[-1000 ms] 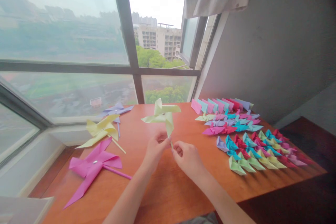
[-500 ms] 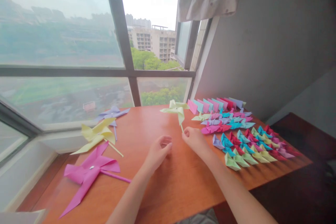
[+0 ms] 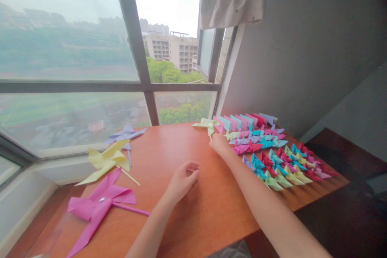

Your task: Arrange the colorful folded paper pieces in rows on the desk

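My right hand [image 3: 220,144] has its fingers closed on the stick of a small pale green paper pinwheel [image 3: 207,124], low over the far part of the table. The pinwheel's head leans beyond my fingers, close to a row of folded paper. I cannot tell whether it touches the tabletop. My left hand [image 3: 184,178] hovers over the middle of the table, loosely curled, fingers and thumb apart and nothing in it. To its left lie a magenta pinwheel [image 3: 102,200], a yellow pinwheel [image 3: 109,160] and a lavender pinwheel [image 3: 125,134].
On the right of the brown table [image 3: 217,209], several rows of colourful paper boats [image 3: 281,169] sit in front of paper cranes [image 3: 260,139]. Behind these stand folded paper pieces [image 3: 244,121]. A window [image 3: 181,86] borders the far side, with a curtain [image 3: 232,0] hanging above.
My right hand has moved away from me with the pale green pinwheel, whose head is now lower and tilted. My left hand has stayed nearly in place. The view has shifted slightly.
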Tool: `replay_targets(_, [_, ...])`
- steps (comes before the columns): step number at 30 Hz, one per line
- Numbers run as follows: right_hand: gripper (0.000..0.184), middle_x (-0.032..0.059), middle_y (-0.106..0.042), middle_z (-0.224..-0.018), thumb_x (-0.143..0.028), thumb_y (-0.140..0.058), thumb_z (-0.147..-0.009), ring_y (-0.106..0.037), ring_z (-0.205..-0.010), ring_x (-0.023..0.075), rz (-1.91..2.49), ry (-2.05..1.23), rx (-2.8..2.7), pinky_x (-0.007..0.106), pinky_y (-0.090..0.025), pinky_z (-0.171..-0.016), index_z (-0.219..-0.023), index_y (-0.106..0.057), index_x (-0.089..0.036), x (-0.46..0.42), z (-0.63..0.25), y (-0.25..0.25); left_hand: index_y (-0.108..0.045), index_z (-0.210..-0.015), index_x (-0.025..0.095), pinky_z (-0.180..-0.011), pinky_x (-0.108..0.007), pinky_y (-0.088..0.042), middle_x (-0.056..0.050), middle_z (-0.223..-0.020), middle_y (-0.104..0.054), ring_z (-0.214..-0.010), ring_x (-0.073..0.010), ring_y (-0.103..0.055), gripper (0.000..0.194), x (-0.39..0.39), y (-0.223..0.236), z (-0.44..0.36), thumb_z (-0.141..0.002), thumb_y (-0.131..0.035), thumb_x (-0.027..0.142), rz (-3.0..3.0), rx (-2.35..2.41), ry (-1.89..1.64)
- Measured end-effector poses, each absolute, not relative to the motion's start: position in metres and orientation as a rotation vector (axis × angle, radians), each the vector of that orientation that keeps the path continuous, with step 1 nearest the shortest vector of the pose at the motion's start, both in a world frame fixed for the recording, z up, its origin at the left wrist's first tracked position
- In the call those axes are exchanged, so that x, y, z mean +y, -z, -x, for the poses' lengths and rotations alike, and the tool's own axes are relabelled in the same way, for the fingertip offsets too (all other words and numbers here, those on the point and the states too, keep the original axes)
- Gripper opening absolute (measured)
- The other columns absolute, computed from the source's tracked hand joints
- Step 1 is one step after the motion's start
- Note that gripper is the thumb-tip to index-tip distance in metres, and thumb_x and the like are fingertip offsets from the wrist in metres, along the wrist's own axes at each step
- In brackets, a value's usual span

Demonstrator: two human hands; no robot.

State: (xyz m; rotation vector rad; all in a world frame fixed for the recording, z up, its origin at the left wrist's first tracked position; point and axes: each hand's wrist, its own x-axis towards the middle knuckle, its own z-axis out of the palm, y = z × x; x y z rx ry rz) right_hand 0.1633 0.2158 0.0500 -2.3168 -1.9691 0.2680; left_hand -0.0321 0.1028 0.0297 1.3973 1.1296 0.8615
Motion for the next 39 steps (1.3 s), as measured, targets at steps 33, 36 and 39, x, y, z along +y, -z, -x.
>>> replay_targets(33, [0.027, 0.0078, -0.071, -0.093, -0.041, -0.054, -0.088, -0.067, -0.084, 0.0217, 1.079, -0.566, -2.664, 0.029, -0.047, -0.070, -0.095, -0.066, -0.018, 0.059, -0.003, -0.053, -0.071, -0.085, 0.022, -0.059, -0.026, -0.054, -0.001, -0.075, -0.074, -0.065, -0.0196, -0.069, 0.022, -0.018, -0.038, 0.159, -0.085, -0.058, 0.040, -1.643, 1.863, -1.140])
replay_targets(36, [0.026, 0.0118, -0.070, -0.096, -0.034, -0.052, -0.087, -0.068, -0.086, 0.0256, 1.060, -0.473, -2.771, 0.033, -0.050, -0.069, -0.100, -0.064, -0.015, 0.052, 0.009, -0.057, -0.072, -0.084, 0.022, -0.058, -0.025, -0.054, -0.001, -0.071, -0.073, -0.063, -0.0200, -0.069, 0.023, -0.032, -0.026, 0.172, -0.083, -0.059, 0.041, -1.639, 1.950, -1.129])
replay_targets(39, [0.023, 0.0121, -0.070, -0.093, -0.025, -0.050, -0.085, -0.069, -0.082, 0.0261, 1.102, -0.476, -2.793, 0.033, -0.051, -0.067, -0.099, -0.064, -0.014, 0.047, 0.014, -0.058, -0.073, -0.087, 0.022, -0.057, -0.025, -0.055, -0.002, -0.074, -0.075, -0.062, -0.0198, -0.069, 0.024, -0.040, -0.023, 0.172, -0.084, -0.059, 0.041, -1.672, 1.951, -1.105])
